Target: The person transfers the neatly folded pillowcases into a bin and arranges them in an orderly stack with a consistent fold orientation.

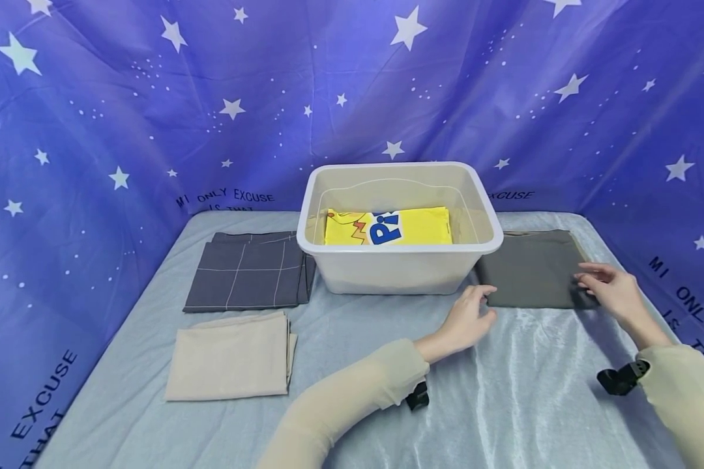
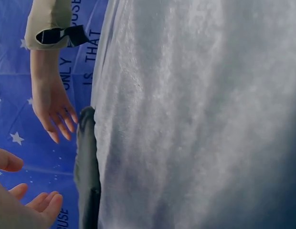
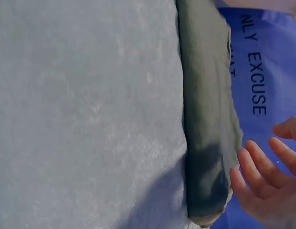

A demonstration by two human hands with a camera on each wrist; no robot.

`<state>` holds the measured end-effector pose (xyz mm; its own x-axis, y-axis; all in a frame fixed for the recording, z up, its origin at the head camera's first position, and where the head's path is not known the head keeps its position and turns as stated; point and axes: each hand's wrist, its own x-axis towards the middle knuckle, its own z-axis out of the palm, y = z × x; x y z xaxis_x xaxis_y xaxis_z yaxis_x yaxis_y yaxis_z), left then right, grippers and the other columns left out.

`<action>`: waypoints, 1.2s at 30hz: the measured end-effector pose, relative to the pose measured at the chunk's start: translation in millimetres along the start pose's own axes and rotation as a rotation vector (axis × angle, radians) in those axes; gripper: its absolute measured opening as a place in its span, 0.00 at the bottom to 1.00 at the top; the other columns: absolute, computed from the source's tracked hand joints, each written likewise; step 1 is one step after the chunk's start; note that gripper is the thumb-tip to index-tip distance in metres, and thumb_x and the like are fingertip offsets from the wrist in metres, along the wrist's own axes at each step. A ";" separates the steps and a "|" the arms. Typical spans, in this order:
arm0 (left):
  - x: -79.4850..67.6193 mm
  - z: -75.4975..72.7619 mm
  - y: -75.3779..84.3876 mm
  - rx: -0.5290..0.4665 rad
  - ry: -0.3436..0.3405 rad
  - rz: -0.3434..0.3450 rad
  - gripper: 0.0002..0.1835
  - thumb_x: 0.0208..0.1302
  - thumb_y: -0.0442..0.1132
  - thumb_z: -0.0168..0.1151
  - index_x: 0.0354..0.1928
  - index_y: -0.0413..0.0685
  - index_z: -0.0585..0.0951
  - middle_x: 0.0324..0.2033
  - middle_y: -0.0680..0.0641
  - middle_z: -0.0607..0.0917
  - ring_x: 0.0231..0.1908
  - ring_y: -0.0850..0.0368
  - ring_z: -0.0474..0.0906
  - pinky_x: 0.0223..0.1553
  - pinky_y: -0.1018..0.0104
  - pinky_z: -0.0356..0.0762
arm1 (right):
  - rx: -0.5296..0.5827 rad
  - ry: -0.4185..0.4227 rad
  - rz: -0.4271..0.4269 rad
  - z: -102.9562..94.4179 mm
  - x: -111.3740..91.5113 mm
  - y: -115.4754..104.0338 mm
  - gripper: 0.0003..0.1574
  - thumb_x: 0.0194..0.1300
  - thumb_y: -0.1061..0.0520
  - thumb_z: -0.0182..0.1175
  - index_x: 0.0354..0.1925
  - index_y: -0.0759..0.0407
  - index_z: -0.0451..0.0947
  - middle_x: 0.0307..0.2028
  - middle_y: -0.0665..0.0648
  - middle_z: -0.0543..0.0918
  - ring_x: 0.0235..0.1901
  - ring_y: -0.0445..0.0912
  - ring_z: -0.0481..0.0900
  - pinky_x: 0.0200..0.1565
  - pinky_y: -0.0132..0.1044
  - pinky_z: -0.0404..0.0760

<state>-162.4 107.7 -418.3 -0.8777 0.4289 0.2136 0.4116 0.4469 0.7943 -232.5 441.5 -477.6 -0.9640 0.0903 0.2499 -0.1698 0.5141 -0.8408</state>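
A folded dark olive-grey cloth [image 1: 530, 270] lies flat on the bed-like surface, right of a white plastic bin [image 1: 399, 270]. My left hand [image 1: 463, 319] is at the cloth's near left corner, fingers relaxed and thumb apart, holding nothing. Over the cloth's right edge hovers my right hand [image 1: 613, 293], its fingers loosely bent with nothing between them. The right wrist view shows those fingers [image 3: 262, 171] spread beside the folded edge of the cloth [image 3: 205, 119]. Inside the bin stands a folded yellow cloth [image 1: 410, 228] with blue lettering and a cartoon print.
To the bin's left lies a folded dark grey checked cloth [image 1: 246, 270], and in front of it a folded beige cloth [image 1: 231, 358]. Pale blue velvety fabric [image 1: 364, 358] covers the surface. A blue star-print curtain [image 1: 270, 98] hangs behind and at both sides.
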 end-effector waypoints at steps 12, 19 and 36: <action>21.6 18.9 -6.9 0.021 0.033 -0.111 0.23 0.58 0.39 0.54 0.56 0.44 0.68 0.51 0.48 0.73 0.52 0.60 0.68 0.51 0.76 0.64 | -0.197 0.023 0.139 -5.1 1.0 -53.9 0.19 0.60 0.55 0.52 0.44 0.68 0.73 0.16 0.23 0.69 0.18 0.23 0.69 0.17 0.24 0.69; 32.1 28.6 -7.5 0.017 0.085 -0.147 0.24 0.57 0.39 0.56 0.57 0.44 0.68 0.53 0.46 0.71 0.55 0.60 0.65 0.53 0.76 0.62 | -0.278 0.023 0.140 -1.8 1.1 -82.0 0.24 0.59 0.56 0.53 0.44 0.76 0.68 0.18 0.25 0.69 0.21 0.17 0.62 0.25 0.18 0.64; 55.9 37.1 -12.9 -0.058 0.127 -0.261 0.25 0.59 0.38 0.55 0.59 0.43 0.65 0.56 0.46 0.69 0.57 0.60 0.63 0.55 0.76 0.59 | -0.361 -0.070 0.264 -6.1 13.2 -69.5 0.33 0.60 0.50 0.49 0.55 0.74 0.62 0.48 0.79 0.68 0.26 0.20 0.58 0.26 0.23 0.66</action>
<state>-207.6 155.0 -437.8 -0.9773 0.2018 0.0647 0.1566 0.4823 0.8619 -232.2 412.2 -412.8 -0.9783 0.2073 0.0058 0.1543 0.7465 -0.6473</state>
